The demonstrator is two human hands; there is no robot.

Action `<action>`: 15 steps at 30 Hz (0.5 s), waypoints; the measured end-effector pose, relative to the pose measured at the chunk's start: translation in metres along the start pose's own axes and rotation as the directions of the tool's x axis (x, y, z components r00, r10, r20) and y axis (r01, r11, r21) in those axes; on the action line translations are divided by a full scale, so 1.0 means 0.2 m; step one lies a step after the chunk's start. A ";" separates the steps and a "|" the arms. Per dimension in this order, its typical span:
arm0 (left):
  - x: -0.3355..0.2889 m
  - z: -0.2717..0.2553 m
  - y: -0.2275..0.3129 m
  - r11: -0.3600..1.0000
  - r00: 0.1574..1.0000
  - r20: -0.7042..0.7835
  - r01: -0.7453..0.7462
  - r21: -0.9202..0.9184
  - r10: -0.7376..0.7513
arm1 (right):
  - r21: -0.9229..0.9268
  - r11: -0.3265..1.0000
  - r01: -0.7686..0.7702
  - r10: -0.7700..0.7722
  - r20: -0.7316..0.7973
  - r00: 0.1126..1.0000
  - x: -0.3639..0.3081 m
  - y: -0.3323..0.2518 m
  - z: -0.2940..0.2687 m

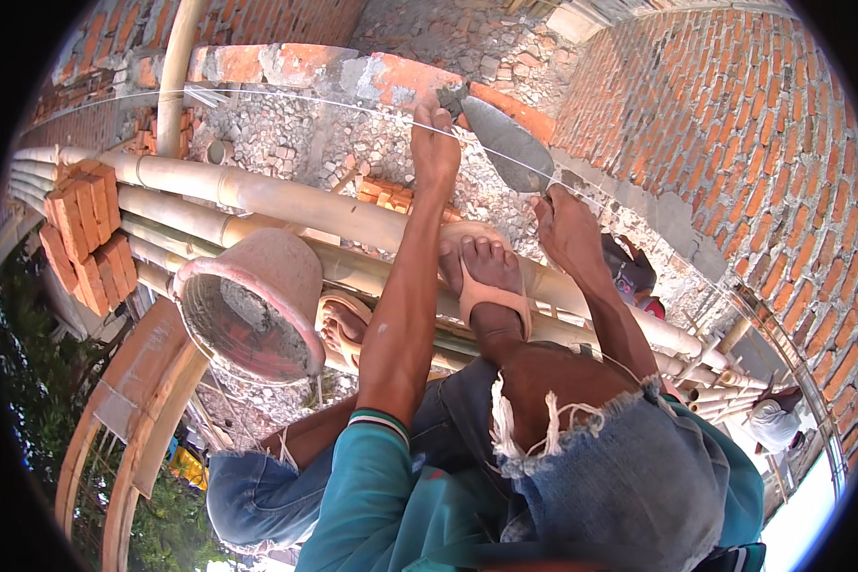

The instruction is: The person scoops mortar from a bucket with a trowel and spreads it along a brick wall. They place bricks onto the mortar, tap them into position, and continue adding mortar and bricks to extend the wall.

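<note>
Since it looks like thin metal, the trowel (507, 133) at one o'clock should handle stiff and fairly light, best held by its rear end, where the right hand (570, 229), at two o'clock, closes round it. At twelve, the left hand (436, 153) is by the wall (305, 67) and mortar (452, 98); whether it grips anything, I cannot tell. Farther out, at nine: a bucket (296, 257).

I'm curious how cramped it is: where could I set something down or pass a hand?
The front bamboo pole is bare between the brick stack and left forearm, though its roundness may let things roll. A hand could probably pass between pole and brick wall, left of the left hand. Crowded: around mortar bucket, sandaled feet, and trowel in the right hand.
</note>
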State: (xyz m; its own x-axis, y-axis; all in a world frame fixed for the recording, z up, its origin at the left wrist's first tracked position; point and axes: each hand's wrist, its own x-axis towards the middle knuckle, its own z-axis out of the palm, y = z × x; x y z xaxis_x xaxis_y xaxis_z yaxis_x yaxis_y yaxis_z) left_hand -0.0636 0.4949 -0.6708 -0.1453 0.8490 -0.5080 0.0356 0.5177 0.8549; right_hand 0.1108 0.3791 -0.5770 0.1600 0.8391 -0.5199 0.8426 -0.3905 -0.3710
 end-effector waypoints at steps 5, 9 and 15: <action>-0.05 0.01 0.02 0.968 0.991 0.052 -0.133 0.214 0.125 | 0.219 0.976 0.017 -0.026 0.039 0.999 0.01 0.02 0.03; -0.03 -0.02 0.02 0.953 0.976 0.105 -0.209 0.220 0.189 | 0.129 0.988 0.082 -0.081 -0.017 0.997 0.01 0.03 0.02; -0.04 0.02 0.00 0.971 0.970 0.122 -0.223 0.085 0.211 | 0.098 0.991 0.092 -0.088 -0.048 0.995 0.02 0.03 0.00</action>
State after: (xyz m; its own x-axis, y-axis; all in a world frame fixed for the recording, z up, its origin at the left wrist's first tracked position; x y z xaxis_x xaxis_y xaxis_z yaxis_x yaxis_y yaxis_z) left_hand -0.0588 0.4883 -0.6671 -0.0125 0.9457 -0.3248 0.1513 0.3229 0.9343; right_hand 0.1172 0.3800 -0.5807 0.1101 0.8874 -0.4477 0.7991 -0.3468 -0.4910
